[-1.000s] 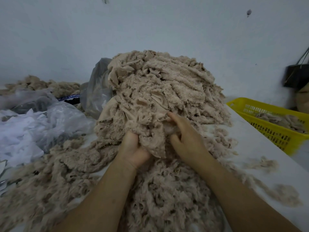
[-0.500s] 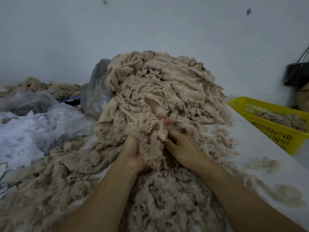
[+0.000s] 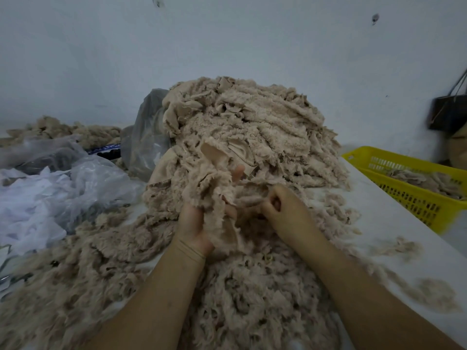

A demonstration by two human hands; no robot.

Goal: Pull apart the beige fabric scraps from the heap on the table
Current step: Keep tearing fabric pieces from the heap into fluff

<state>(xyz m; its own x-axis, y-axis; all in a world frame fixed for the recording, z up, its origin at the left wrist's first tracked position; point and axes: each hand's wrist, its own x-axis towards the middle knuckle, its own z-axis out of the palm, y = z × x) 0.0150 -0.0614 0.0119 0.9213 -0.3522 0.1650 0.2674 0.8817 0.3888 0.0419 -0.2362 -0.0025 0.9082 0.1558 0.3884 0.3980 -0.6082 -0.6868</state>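
Note:
A tall heap of beige fleecy fabric scraps [image 3: 252,127] rises in the middle of the white table [image 3: 394,231]. More loose scraps [image 3: 252,299] spread over the table in front of it. My left hand [image 3: 194,223] is palm up under a bunch of scraps [image 3: 214,193] at the heap's front, its fingers curled up round the bunch. My right hand [image 3: 285,208] is just to the right, fingers curled tight on a thin strand of the same fabric. Most of the left fingers are hidden by the fabric.
A yellow plastic basket [image 3: 414,198] with some scraps stands at the right. Crumpled clear and white plastic bags [image 3: 63,188] lie at the left, a grey bag [image 3: 146,142] leans behind the heap. A second beige pile [image 3: 63,130] lies far left. Small tufts [image 3: 437,296] dot the table's right side.
My right hand has drawn down and right from the heap and closed into a fist on a strand. My left hand has lifted its bunch slightly.

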